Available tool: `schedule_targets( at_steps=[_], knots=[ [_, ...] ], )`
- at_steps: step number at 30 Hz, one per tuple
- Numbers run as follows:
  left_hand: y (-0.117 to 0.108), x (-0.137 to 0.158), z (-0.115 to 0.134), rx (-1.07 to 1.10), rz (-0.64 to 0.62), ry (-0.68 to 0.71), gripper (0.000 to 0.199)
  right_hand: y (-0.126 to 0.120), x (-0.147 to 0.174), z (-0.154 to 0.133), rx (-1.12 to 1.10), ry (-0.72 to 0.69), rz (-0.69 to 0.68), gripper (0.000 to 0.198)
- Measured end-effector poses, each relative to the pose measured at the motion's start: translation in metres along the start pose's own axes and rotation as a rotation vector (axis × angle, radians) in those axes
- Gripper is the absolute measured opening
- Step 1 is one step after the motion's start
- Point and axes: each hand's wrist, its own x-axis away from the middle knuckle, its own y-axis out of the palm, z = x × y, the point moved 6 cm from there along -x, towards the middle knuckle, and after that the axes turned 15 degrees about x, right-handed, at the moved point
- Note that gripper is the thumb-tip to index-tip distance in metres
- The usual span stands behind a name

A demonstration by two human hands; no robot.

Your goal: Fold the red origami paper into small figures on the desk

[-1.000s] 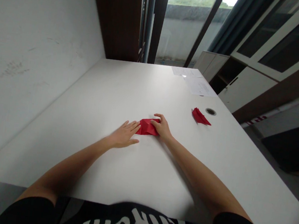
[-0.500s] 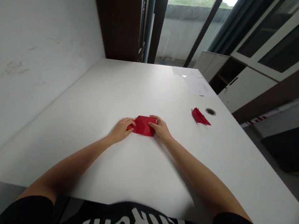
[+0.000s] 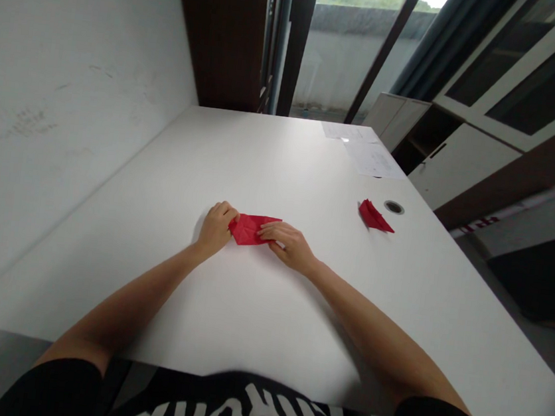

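A piece of folded red paper [image 3: 249, 230] lies on the white table in front of me, with creases across its face. My left hand [image 3: 218, 226] is closed on its left end, fingertips curled over the edge and the thumb mostly hidden. At the other end, my right hand [image 3: 291, 244] rests its fingers over the top of the paper, with the thumb close to the near edge. A second red folded paper piece [image 3: 374, 216], pointed at one end, lies apart to the right, touched by neither hand.
The white table [image 3: 245, 311] runs along a white wall [image 3: 78, 112] on the left. Beyond the second piece is a round cable hole [image 3: 394, 207]. White paper sheets [image 3: 373, 159] lie at the far right corner. Cabinets [image 3: 463, 162] stand behind on the right.
The red paper has shifted slightly left and its outline differs. My left hand has moved up and left along its end; the right fingers have come further over the paper.
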Motion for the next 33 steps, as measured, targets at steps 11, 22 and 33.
schedule_targets(
  at_steps=[11,22,33],
  knots=[
    [0.032,0.007,-0.024,0.105,-0.372,0.047,0.062,0.029,0.012,0.013,0.431,-0.235,-0.284,0.028],
    [0.021,0.013,-0.001,0.136,-0.341,0.128,0.024,0.029,0.011,0.023,0.466,-0.068,-0.320,0.025],
    [0.023,0.018,-0.016,0.019,-0.124,-0.041,0.041,0.021,0.007,0.025,0.173,-0.017,-0.350,0.024]
  ],
)
